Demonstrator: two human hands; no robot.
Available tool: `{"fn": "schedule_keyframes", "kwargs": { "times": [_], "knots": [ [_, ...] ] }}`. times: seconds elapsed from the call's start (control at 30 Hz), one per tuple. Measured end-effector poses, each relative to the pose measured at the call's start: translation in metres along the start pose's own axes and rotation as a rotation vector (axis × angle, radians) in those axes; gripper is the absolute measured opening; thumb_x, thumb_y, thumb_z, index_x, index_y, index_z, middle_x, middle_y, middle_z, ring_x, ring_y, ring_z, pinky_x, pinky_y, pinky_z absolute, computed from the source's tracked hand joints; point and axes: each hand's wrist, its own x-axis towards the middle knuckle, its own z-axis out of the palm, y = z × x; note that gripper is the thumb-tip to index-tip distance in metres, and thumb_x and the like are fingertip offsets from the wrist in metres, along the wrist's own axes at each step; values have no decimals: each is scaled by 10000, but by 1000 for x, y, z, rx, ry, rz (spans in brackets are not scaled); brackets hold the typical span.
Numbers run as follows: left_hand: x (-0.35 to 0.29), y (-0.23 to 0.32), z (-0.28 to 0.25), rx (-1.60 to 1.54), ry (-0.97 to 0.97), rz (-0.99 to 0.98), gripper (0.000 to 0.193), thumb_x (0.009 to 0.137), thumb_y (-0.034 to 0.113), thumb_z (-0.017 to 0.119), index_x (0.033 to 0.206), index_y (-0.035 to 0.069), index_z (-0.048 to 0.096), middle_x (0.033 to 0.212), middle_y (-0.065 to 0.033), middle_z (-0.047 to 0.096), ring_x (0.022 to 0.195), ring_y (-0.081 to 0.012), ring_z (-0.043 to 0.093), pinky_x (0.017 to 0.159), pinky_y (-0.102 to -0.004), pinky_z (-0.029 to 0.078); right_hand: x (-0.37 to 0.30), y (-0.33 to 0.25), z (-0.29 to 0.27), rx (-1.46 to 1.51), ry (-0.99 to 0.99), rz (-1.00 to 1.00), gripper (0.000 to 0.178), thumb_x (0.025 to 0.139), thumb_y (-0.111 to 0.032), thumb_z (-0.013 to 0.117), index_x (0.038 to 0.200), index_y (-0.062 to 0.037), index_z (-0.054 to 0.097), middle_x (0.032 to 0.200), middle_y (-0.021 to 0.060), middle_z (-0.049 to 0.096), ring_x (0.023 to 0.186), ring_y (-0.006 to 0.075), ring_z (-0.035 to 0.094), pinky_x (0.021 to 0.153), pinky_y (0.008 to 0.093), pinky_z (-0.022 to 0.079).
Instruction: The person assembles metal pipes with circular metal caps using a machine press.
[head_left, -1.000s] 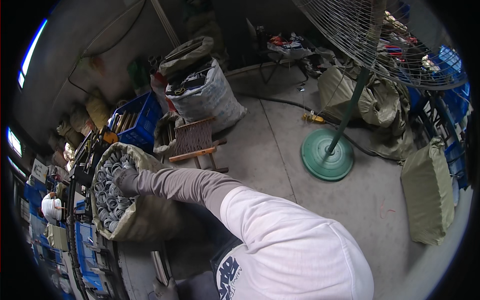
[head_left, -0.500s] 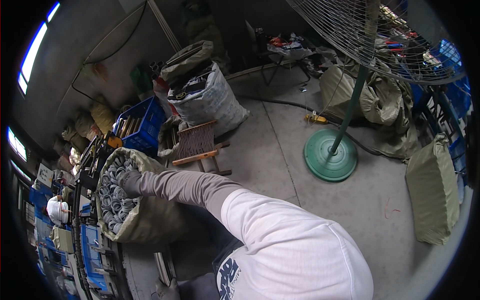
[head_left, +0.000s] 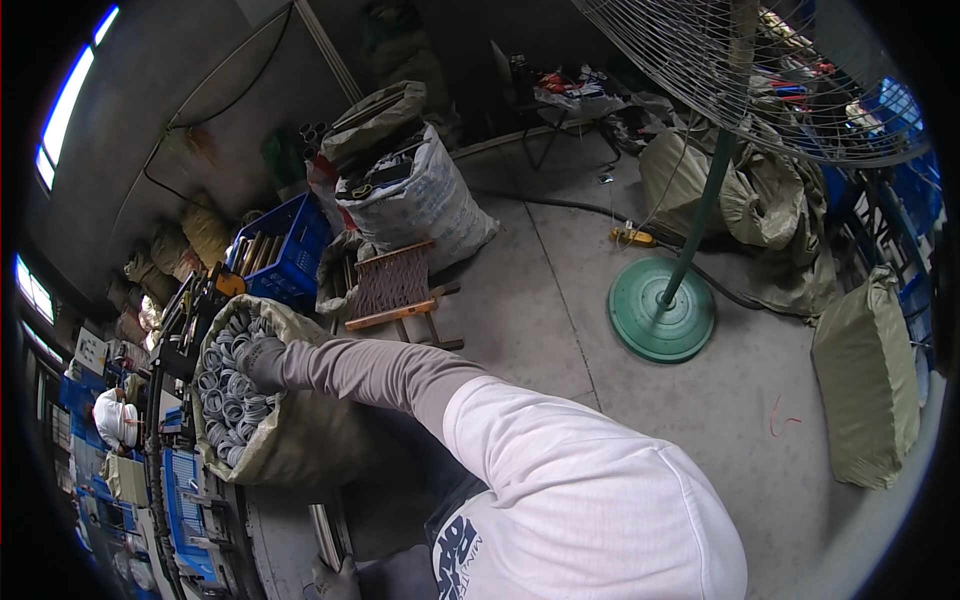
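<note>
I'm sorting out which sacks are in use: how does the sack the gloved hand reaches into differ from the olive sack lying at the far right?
The open sack has its mouth rolled wide, showing grey metal rings; the olive sack is closed, contents hidden. The left hand rests on the rings in the open sack; nothing touches the olive sack. The open sack sits by the workbench, the olive sack out on the concrete floor. Both are greenish woven sacks, well filled.

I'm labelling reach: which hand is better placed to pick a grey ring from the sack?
Right: the right hand rests on the grey rings in the open sack; the left hand is low, beside a metal tube.
</note>
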Motion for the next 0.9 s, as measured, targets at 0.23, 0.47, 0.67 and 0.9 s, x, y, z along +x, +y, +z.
{"fn": "schedule_keyframes", "kwargs": {
  "times": [0.23,0.47,0.67,0.9],
  "knots": [
    [-6,3,-6,15,-29,-37,597,870,558,806,1268,124,712,1058,-197,775,957,-421,754,841,-527,575,-4,-8,-6,32,-61,-12,540,940,-429,702,1351,-80,743,1428,181,690,1313,338,673,1060,463,543],
    [-8,7,-8,-126,15,-5,562,864,445,852,1241,51,712,1044,-238,764,946,-435,745,835,-520,582,-1,-4,10,2,-49,-48,598,962,-460,680,1416,-70,683,1486,202,639,1373,356,626,1120,468,505],
    [-8,9,-8,-177,21,2,553,864,390,867,1237,17,702,1040,-259,756,948,-448,735,841,-526,578,0,-7,19,-19,-49,-82,641,977,-482,664,1462,-63,639,1527,217,603,1417,368,592,1164,471,478],
    [-4,4,-3,-141,-9,-13,561,875,414,851,1268,45,695,1067,-262,743,971,-453,726,843,-529,574,-2,1,28,98,57,-111,623,956,-458,679,1407,-28,673,1491,217,627,1388,373,606,1130,514,485]
  ]
}}
